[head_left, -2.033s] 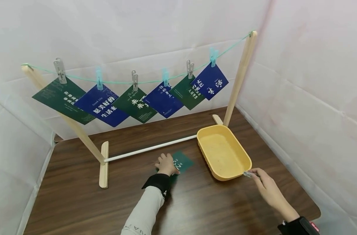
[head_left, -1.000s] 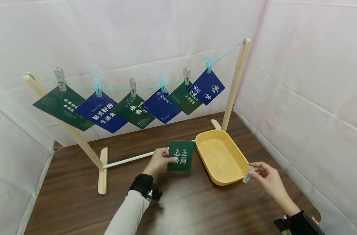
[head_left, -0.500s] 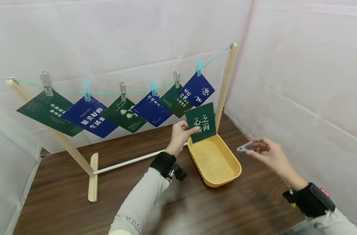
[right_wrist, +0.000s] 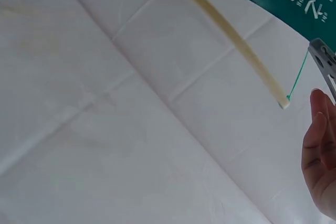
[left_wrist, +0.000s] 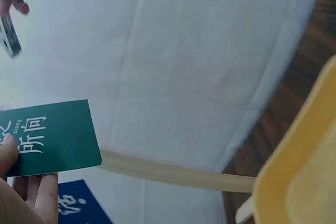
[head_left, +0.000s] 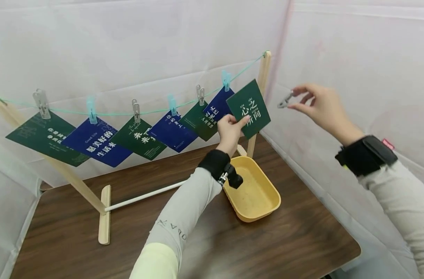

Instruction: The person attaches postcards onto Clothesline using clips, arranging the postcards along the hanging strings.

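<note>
A green card with white characters is pinched at its lower left edge by my left hand, thumb in front. It is held up in front of the right end of the line, partly covering the last blue card. To its right, my right hand pinches a grey clothespin between thumb and fingers, apart from the card. In the left wrist view the green card lies over the blue card's corner. The right wrist view has the clothespin close to the image's right edge.
A thin green line runs between two wooden posts. Several green and blue cards hang from it by grey and light-blue clothespins. Below stands a yellow basin on the brown table. White sheets enclose the sides.
My left hand has picked the green card off the table and raised it up and right toward the line. My right hand has lifted the clothespin from beside the basin. The view has shifted rightward.
</note>
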The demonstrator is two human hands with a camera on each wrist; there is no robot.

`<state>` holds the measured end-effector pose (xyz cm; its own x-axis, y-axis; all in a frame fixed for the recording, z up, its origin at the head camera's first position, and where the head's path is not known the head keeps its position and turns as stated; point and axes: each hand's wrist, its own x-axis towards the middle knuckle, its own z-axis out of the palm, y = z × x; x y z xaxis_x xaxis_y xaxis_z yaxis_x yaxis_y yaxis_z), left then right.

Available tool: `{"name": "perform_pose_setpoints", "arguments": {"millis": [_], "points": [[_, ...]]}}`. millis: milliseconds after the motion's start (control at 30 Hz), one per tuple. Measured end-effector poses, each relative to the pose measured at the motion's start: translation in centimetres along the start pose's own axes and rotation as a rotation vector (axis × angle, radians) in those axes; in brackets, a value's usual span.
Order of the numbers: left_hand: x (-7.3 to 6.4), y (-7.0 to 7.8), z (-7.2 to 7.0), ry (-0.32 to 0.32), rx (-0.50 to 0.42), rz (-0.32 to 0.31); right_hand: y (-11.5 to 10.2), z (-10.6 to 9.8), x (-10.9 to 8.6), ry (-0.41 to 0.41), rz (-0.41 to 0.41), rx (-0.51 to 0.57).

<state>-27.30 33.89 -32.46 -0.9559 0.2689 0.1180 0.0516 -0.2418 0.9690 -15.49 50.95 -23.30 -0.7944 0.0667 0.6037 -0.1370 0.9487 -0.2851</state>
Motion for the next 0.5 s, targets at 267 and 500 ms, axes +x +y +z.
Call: {"name": "perform_pose_setpoints", "arguments": {"millis": [267, 500], "points": [[2.4, 1.2, 1.5, 0.101, -0.08, -0.045, -2.3, -1.1, 8.2, -0.083, 0.04, -0.085], [3.2, 0.0, 3.5, 0.159, -0.165, -0.124, -3.3, -0.7, 12.3, -0.159, 0.03, -0.228]]}}
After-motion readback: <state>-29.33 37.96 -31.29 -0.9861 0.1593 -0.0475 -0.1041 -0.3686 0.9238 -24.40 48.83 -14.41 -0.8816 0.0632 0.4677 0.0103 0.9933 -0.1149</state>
